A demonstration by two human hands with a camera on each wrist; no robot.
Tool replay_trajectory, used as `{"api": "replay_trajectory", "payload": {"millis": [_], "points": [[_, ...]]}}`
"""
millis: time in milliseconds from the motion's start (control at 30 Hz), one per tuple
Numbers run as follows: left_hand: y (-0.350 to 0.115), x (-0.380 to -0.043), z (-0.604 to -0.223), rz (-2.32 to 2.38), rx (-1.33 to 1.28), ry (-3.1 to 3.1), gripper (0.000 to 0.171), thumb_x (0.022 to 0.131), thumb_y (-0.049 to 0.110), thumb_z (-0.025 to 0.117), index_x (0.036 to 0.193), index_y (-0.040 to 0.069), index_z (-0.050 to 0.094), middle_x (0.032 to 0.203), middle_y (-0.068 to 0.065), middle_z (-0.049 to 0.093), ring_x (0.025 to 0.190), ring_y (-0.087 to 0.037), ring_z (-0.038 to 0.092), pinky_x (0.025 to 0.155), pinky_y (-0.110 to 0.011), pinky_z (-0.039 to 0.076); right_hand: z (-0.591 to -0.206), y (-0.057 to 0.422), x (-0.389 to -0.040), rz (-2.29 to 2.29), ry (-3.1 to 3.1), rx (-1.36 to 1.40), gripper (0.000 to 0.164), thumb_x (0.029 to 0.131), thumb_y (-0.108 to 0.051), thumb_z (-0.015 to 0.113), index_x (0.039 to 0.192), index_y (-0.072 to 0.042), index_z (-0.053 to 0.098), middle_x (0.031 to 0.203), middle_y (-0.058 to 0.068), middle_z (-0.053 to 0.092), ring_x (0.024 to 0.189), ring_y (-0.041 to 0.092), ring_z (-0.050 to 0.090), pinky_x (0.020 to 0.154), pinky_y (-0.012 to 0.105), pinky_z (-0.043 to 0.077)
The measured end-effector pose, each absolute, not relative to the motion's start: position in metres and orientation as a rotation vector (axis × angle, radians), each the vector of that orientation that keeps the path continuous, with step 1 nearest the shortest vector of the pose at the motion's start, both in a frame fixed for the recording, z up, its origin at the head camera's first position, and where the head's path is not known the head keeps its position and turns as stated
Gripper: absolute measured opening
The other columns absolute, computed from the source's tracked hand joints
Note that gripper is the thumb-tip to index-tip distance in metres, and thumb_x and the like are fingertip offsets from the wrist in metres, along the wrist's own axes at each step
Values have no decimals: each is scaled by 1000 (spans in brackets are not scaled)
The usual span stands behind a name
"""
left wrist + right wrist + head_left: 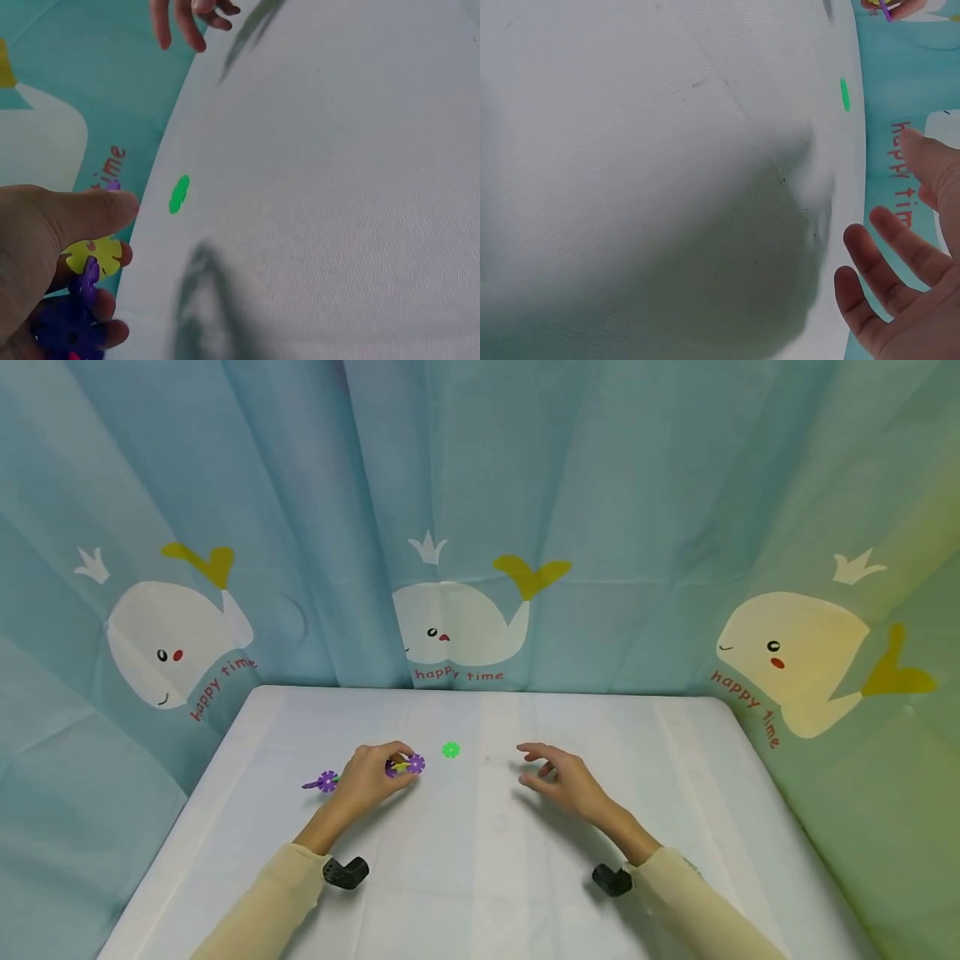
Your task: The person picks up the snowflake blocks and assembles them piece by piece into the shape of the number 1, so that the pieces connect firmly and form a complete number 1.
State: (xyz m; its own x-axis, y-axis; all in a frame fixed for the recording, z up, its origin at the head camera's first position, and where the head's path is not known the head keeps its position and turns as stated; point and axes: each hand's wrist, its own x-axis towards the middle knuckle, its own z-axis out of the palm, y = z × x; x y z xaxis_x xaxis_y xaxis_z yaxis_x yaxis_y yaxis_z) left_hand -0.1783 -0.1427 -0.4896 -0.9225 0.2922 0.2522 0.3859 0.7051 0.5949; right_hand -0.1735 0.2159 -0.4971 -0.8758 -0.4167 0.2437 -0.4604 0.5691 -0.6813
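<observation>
My left hand (367,778) grips a chain of interlocking snowflake discs (416,764). A purple disc shows past the fingertips, and another purple disc (327,781) sticks out on the other side of the hand. In the left wrist view a yellow disc (103,256) and a dark purple disc (71,330) lie against the fingers; the palm hides part of the chain. A loose green snowflake disc (451,750) rests flat on the table between the hands. My right hand (566,783) hovers above the table to the right of it, fingers loosely bent and holding nothing.
A white cloth covers the table (495,885). Behind it and along the sides hangs a blue-green curtain (622,527) printed with whales. Black wrist devices (346,872) sit at both cuffs.
</observation>
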Motion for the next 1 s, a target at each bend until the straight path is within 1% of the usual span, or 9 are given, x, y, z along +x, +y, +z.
{"api": "replay_trajectory", "payload": {"millis": [200,467,600,767,900,1000], "points": [[-148,-178,-492,-1071,-579,-2768,28,84,16,86,109,10,75,99,-8,77,93,-24,73,84,-44,58,-496,210,-178,1205,-2700,819,50,91,-12,79,137,-2,62,118,20,71,83,25,67,71,42,57],[-150,-178,-491,-1078,-568,-2783,29,84,15,86,110,10,74,101,-8,77,95,-25,72,86,-44,58,-494,185,-191,1211,-2711,864,49,92,-12,78,137,-1,61,117,22,71,82,26,68,73,45,57],[-152,-178,-491,-1066,-562,-2787,29,84,15,86,109,10,74,100,-7,77,95,-25,72,86,-45,57,-492,167,-201,1258,-2747,858,49,93,-13,78,137,-1,61,119,22,70,84,27,68,75,44,57],[-152,-178,-491,-1068,-577,-2790,28,85,15,85,110,9,74,101,-8,77,94,-25,72,86,-44,58,-496,145,-217,1256,-2803,829,48,92,-13,78,137,-2,62,118,21,70,81,26,65,75,37,54],[-152,-177,-491,-1064,-563,-2792,28,85,15,86,110,9,74,100,-8,77,93,-25,72,84,-44,58,-504,127,-231,1228,-2852,813,48,92,-14,78,136,-3,62,118,19,70,76,20,59,72,31,50],[-154,-176,-491,-1053,-546,-2804,28,85,15,86,110,10,74,100,-7,77,92,-25,72,84,-43,58,-509,115,-239,1217,-2893,775,48,91,-13,80,135,-5,64,117,15,70,75,16,56,72,30,48]]}}
